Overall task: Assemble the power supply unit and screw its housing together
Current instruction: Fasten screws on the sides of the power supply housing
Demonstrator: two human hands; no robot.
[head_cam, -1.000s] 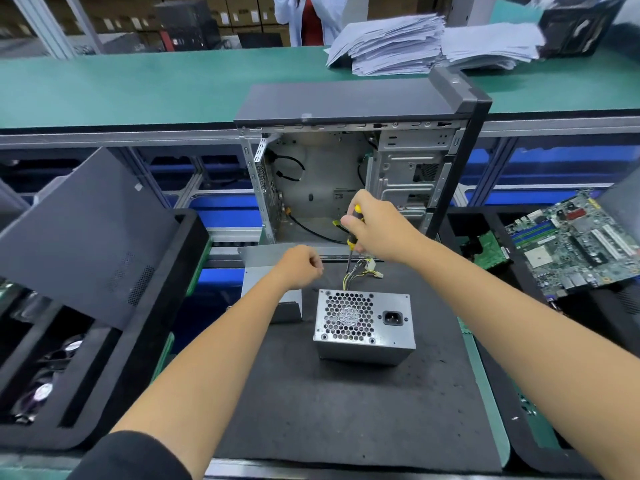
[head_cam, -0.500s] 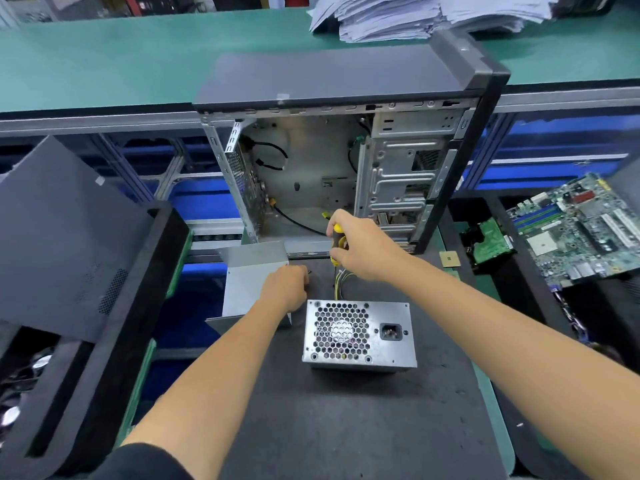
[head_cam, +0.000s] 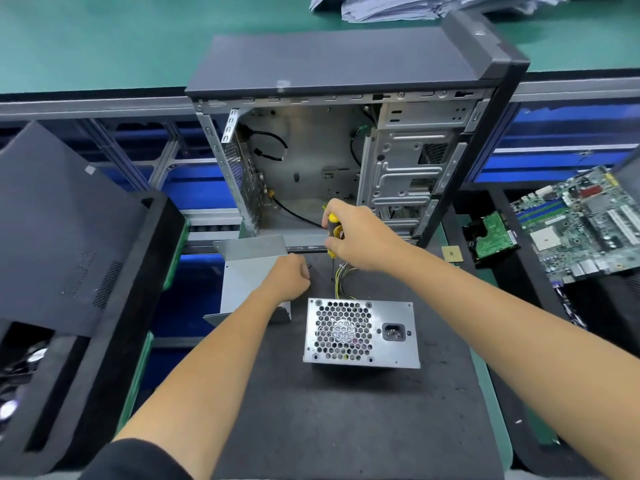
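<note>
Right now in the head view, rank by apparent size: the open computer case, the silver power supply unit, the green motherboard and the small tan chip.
1. Open grey computer case
2. Green motherboard, partly cut off, and silver power supply unit: too close to rank
3. Small tan square chip

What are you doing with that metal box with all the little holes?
A person is putting a power supply unit together on a dark mat. The right hand grips a yellow-handled screwdriver, tip pointing down behind the unit, near its yellow wires. The left hand is curled by a grey metal cover lying beside the unit, seemingly pinching something tiny. An open computer case stands behind.
</note>
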